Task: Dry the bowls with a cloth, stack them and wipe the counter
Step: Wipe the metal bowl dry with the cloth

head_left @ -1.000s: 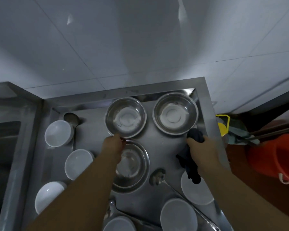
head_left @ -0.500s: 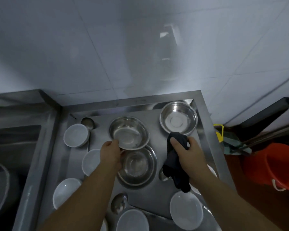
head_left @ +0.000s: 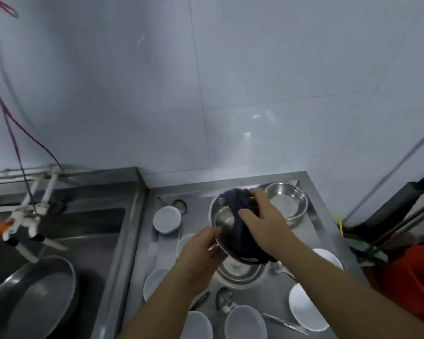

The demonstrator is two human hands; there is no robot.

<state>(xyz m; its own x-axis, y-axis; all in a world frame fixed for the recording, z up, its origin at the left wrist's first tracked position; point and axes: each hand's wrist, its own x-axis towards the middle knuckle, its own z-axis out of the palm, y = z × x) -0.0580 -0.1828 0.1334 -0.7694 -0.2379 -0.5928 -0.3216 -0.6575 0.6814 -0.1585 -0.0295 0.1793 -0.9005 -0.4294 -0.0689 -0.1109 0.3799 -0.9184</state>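
1. Head view, surroundings: a steel counter (head_left: 313,216) fills the lower centre of the frame. A second steel bowl (head_left: 285,204) is seen at its upper right corner, a third (head_left: 240,270) below the hands. White bowls are scattered around: one (head_left: 167,220) at upper left, one (head_left: 245,322) at the bottom edge, one (head_left: 306,307) at lower right. A ladle (head_left: 224,300) lies between them. A sink (head_left: 59,231) with a dark pan (head_left: 32,299) is at lower left, a tap (head_left: 27,216) above it. An orange bucket (head_left: 411,282) stands at the right edge.

2. Hands: a steel bowl (head_left: 222,214) is held tilted above the counter by the left hand (head_left: 203,253), whose fingers are curled on its near rim. A dark cloth (head_left: 240,223) is pressed into the bowl by the right hand (head_left: 260,216), fingers spread over the cloth with the thumb pinching it. The third bowl is partly hidden by the held bowl and the hanging cloth.

3. Against the earlier frame: the bowl has been lifted off the counter, and the cloth, held beside it half a second ago, is now inside it. More of the sink is shown.
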